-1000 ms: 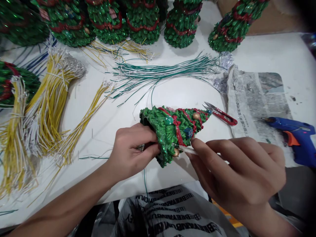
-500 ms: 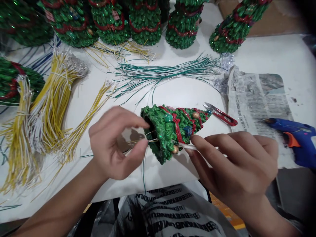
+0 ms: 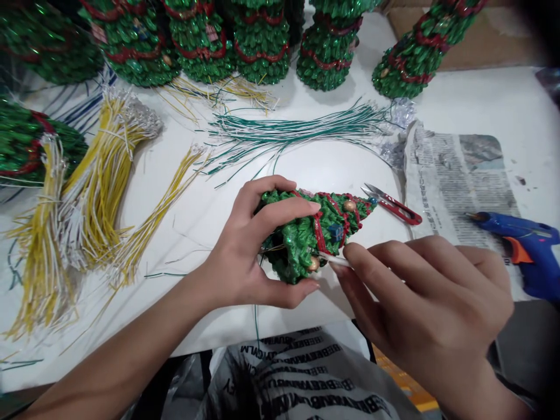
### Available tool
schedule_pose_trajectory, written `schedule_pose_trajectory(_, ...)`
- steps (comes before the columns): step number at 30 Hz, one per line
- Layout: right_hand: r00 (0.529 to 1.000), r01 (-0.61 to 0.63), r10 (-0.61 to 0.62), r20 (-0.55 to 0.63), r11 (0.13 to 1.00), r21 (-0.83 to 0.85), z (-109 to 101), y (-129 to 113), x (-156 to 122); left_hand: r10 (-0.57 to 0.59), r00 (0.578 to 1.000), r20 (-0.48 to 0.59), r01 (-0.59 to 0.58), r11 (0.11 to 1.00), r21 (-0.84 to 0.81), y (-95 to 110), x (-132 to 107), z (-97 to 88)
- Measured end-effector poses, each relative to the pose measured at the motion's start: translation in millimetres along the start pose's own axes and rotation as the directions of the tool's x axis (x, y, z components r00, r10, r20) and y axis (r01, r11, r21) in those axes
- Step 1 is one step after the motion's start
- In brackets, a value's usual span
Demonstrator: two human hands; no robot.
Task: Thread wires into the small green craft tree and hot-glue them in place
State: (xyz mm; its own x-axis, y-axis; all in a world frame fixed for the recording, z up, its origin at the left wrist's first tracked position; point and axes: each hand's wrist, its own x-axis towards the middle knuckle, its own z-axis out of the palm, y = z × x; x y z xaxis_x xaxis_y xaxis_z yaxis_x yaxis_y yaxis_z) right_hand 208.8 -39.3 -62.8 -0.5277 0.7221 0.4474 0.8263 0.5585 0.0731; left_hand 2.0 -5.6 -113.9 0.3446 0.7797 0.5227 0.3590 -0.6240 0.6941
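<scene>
A green, glitter-coated Christmas tree figurine (image 3: pixel 301 233) with red garland, gold beads and a small blue gift lies on its side in the person's hands, above a white table (image 3: pixel 503 99), its tip pointing right and its wide base left. The left hand (image 3: pixel 249 245) is curled around the base end, its fingers closed over the top of the tree and its thumb beneath, gripping it. The right hand (image 3: pixel 420 297) is beside the tree's lower edge, with its fingers closed together, pinching a thin white rod (image 3: pixel 333 259) whose end touches the tree near a gold bead. A single thin green wire (image 3: pixel 256 321) hangs below the tree. Just beyond the tip lie red-handled steel thread snips (image 3: pixel 394 205), and further right is a crumpled sheet of newspaper (image 3: pixel 459 175) with a blue-and-orange hot glue gun (image 3: pixel 520 245) on it. Beyond the tree lies a long bundle of green-and-white wires (image 3: pixel 293 131), and left of it are sheaves of yellow-and-white wires (image 3: pixel 96 181). Farther off, beyond the wires, stands a row of similar green trees (image 3: pixel 262 49). Below the tree, at the table's near edge, is a plastic bag with black lettering (image 3: pixel 297 373).
</scene>
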Motion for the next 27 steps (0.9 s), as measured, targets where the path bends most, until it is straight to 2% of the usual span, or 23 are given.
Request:
schedule_pose_trajectory(4,1.0,0.006,-0.006,0.015,1.0,-0.016,-0.9,0.1,-0.1,-0.024,1.0,0.007,0.024,1.0,0.015,-1.1,-1.4,0.6)
schedule_pose_trajectory(8,0.999,0.015,-0.015,-0.029,1.0,-0.01,3.7,3.2,-0.6,-0.007,1.0,-0.014,0.007,1.0,0.01,-1.9,-1.7,3.0)
schedule_pose_trajectory(15,0.981,0.181,-0.18,-0.068,0.983,0.02,14.2,15.2,3.4,-0.009,1.0,-0.01,0.009,1.0,0.027,-0.1,-0.4,4.2)
schedule_pose_trajectory(20,0.981,0.179,-0.178,-0.071,0.984,0.016,15.7,12.8,4.5,0.014,1.0,0.004,-0.014,1.0,0.021,-1.1,-0.4,3.2)
schedule_pose_trajectory(25,0.994,0.092,-0.092,-0.058,0.996,0.004,7.5,17.2,4.8,0.012,1.0,0.006,-0.013,1.0,0.016,-2.9,-0.7,2.9)
schedule_pose_trajectory(27,0.992,0.112,-0.114,-0.053,0.993,-0.025,4.5,19.0,6.7,0.017,1.0,0.005,-0.017,1.0,0.015,-2.9,-0.9,3.0)
